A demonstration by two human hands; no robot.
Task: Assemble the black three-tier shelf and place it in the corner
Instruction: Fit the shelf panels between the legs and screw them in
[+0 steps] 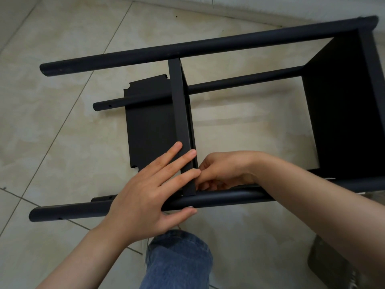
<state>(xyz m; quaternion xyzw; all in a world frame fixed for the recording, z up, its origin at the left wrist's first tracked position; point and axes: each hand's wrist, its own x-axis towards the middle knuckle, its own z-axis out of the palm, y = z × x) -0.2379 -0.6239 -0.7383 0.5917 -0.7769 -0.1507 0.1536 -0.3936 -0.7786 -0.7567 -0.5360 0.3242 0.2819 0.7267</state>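
**As it lies: black shelf (208, 43), part-built**

Past a denim knee (179, 255), left hand (150, 195) lies spread, straight fingers (170, 155) pressing middle panel (180, 113); right hand (220, 172) curls behind it, grasp hidden. Black shelf rests sideways on beige tiles (62, 142), loose panel (150, 126) flat beneath, wall base (250, 11) beyond.

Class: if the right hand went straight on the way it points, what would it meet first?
The right hand would most likely meet the middle shelf panel at once, where the left hand lies across it; depth is unclear.
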